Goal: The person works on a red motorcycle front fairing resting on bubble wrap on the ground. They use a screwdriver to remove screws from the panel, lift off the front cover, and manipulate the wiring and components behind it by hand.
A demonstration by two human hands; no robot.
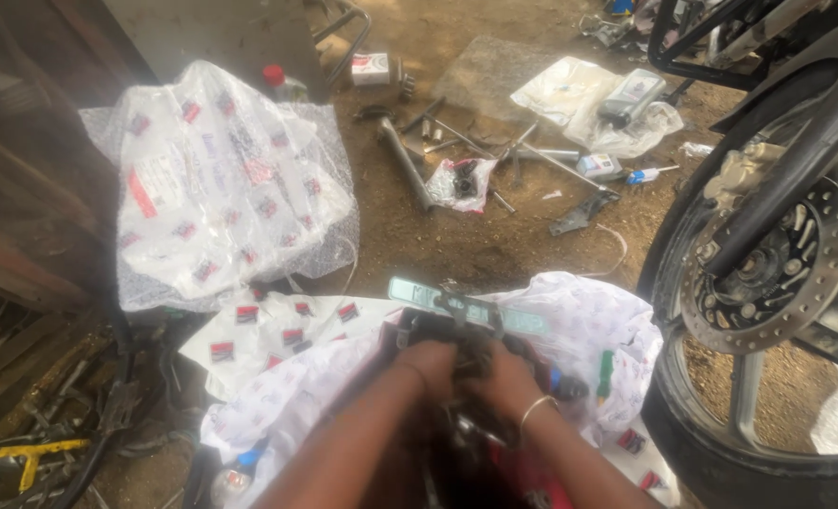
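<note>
The dark motorcycle part (456,344) sits between both hands, on white printed wrapping (588,320). The left hand (430,366) and right hand (505,377) close around its sides. It looks rigid, heavy and possibly greasy, best gripped by its solid body, not the mirror-like strip (466,306) just beyond the fingers.

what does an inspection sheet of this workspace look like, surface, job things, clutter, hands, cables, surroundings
surface: bare dirt ground, dusty, partly covered by a white printed plastic sheet.
job's things: dark motorcycle part with wiring, held over the sheet; a pale blue-green piece lies across its top.
clutter: metal rods and tools, small parts bag, grey oil bottle, large bubble-wrap package.
hands: left hand and right hand both grip the part; a bangle on the right wrist.
cables: thin white wire on the dirt.
surroundings: motorcycle front wheel with brake disc at right; scrap metal at lower left.
</note>
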